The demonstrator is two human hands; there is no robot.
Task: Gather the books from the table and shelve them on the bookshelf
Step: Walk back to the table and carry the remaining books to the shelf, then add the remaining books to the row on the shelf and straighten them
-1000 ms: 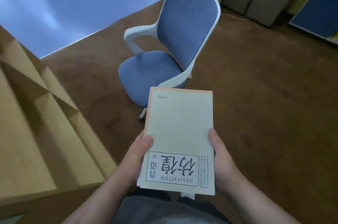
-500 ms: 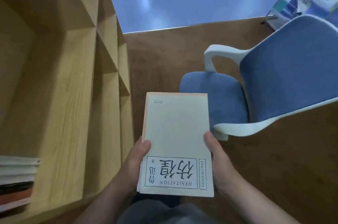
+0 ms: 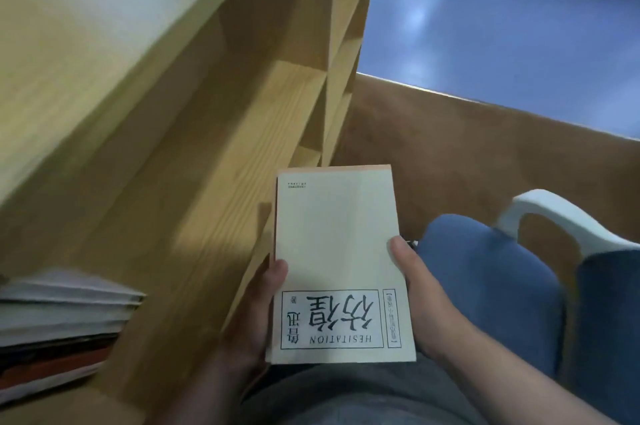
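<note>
A pale cream book [image 3: 337, 251] with the word HESITATION in a black-framed title box is held flat in front of my body, upside down to me. My left hand [image 3: 258, 306] grips its left edge, thumb on the cover. My right hand [image 3: 417, 300] grips the right edge the same way. The wooden bookshelf [image 3: 214, 133] stands close on my left, its open compartments facing me. A stack of books [image 3: 59, 324] lies in the compartment at the lower left.
A blue office chair [image 3: 502, 286] with a white armrest [image 3: 561, 216] is right beside me on the right. Brown carpet [image 3: 467, 154] runs ahead, ending at a blue-grey floor [image 3: 502, 26].
The view has swung left: the bookshelf now fills the left half and the chair has slid to the right edge. Both hands keep the same hold on the book.
</note>
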